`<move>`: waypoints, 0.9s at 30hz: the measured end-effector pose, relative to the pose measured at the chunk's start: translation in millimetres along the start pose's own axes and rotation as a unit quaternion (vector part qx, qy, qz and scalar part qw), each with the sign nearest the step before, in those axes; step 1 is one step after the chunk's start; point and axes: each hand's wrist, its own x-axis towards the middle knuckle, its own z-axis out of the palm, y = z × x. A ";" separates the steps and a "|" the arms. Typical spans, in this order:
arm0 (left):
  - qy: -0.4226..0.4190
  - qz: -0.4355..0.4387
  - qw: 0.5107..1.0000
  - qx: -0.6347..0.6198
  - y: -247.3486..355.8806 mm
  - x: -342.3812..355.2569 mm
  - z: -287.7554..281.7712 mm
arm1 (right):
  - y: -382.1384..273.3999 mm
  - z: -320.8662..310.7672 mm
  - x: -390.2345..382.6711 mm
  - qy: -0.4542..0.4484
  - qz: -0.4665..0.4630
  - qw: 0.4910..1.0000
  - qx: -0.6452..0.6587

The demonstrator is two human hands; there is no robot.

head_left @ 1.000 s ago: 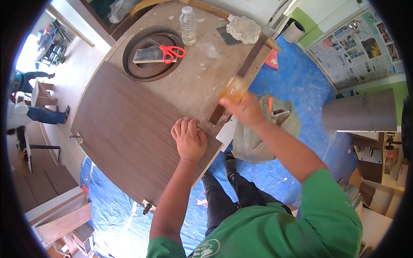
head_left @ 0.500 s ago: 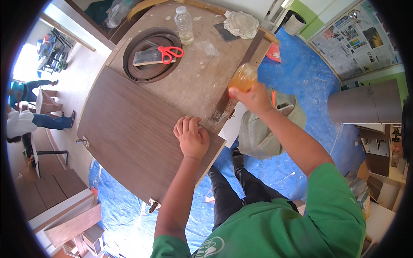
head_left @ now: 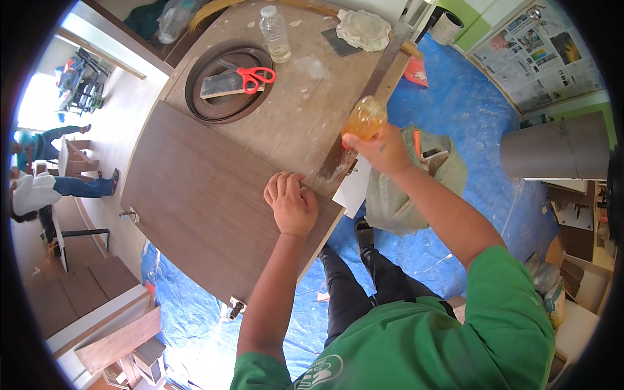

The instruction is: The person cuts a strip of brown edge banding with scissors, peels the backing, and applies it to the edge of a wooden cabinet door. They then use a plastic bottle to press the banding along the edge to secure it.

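Note:
My right hand (head_left: 383,149) is wrapped round a clear bottle (head_left: 366,117) of amber liquid. The bottle is tilted, its red end low and toward the left, above a dark brown strip (head_left: 383,75) along the table's right edge. White and brown smears mark the strip's near end. My left hand (head_left: 290,205) rests on a brown wood-grain panel (head_left: 195,208), fingers loosely bent and apart from the thumb, with nothing seen in it. Two metal hinges, one near (head_left: 235,308) and one farther (head_left: 130,215), are fixed along the panel's left edge.
On the worktable (head_left: 305,97) are coiled brown edging (head_left: 195,97), red-handled scissors (head_left: 255,79), a clear bottle (head_left: 275,36), dark sandpaper (head_left: 339,43) and a crumpled cloth (head_left: 364,30). A grey-green sack (head_left: 396,205) stands on blue sheeting (head_left: 455,84). Two people (head_left: 71,186) are far left.
The view has shifted slightly. My right hand still holds the tilted bottle over the strip, and my left hand keeps its place on the panel.

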 end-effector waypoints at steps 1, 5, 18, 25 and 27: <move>-0.001 -0.002 1.000 -0.002 -0.2 -0.5 0.3 | -2.0 0.1 3.9 0.003 0.003 1.000 0.012; 0.011 -0.009 1.000 -0.010 -2.8 -2.5 0.3 | -22.0 8.9 -7.6 -0.010 -0.006 1.000 0.010; 0.053 -0.048 0.996 -0.060 -8.2 -1.8 3.2 | -26.8 19.2 -56.0 -0.053 0.034 0.962 0.266; 0.055 -0.061 0.995 -0.063 -5.1 -1.9 1.1 | -31.2 -52.2 -63.2 0.058 0.291 0.755 0.585; 0.051 -0.059 0.995 -0.060 -4.1 -2.3 0.5 | -22.6 -63.7 -70.1 0.071 0.333 0.715 0.610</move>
